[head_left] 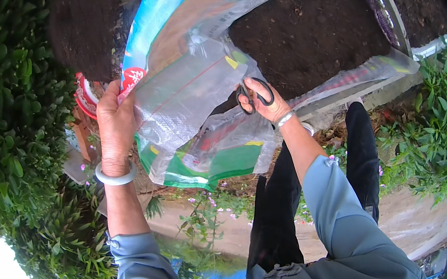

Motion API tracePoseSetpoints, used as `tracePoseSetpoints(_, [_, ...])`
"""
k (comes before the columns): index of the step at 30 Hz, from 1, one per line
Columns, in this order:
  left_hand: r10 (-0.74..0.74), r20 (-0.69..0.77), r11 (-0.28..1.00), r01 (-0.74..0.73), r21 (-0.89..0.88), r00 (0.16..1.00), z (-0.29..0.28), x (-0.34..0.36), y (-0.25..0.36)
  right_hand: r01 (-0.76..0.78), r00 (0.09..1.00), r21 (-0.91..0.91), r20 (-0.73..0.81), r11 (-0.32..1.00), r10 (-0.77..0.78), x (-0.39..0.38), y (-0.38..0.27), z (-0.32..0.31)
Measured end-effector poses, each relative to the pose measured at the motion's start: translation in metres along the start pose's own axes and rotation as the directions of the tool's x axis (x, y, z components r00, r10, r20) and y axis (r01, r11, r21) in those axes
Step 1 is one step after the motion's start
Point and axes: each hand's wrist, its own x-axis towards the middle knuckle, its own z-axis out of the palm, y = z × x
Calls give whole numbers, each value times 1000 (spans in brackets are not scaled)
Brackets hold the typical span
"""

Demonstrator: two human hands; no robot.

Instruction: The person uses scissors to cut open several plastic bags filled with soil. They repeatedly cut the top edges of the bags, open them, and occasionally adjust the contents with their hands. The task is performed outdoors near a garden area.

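My left hand (pixel 116 110), with a pale bangle at the wrist, pinches the edge of a translucent woven plastic bag (pixel 177 92) printed with blue, red and green. My right hand (pixel 270 107) holds black-handled scissors (pixel 244 101) at the bag's cut or folded inner edge, in the middle of the view; their blades are mostly hidden. The bag's sheeting spreads between my hands and hangs below them. Its upper part curves around dark soil (pixel 305 31) in a bed at the upper right, and a lower strip runs along that bed's front edge.
Leafy shrubs (pixel 8 112) fill the left and more plants (pixel 433 127) the right. A pale ledge (pixel 321 103) edges the soil bed. A red and white object (pixel 86 96) lies behind my left hand. Below are my dark-trousered legs, small pink flowers and a dirt-streaked path (pixel 411 216).
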Motion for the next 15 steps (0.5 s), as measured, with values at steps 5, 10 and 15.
tracePoseSetpoints(5, [-12,-16,1000,11,-10,1000,-5,-3,-4,-51,999,-145,-12,988,49,-7,-5,-6])
tracePoseSetpoints(10, [21,-2,1000,-21,-8,1000,2,-4,6,-21,998,-25,-63,999,20,20,-1,-10])
tracePoseSetpoints(15, [93,-97,991,-82,107,991,-2,-5,-5,-5,998,-162,-62,987,-5,11,-11,1])
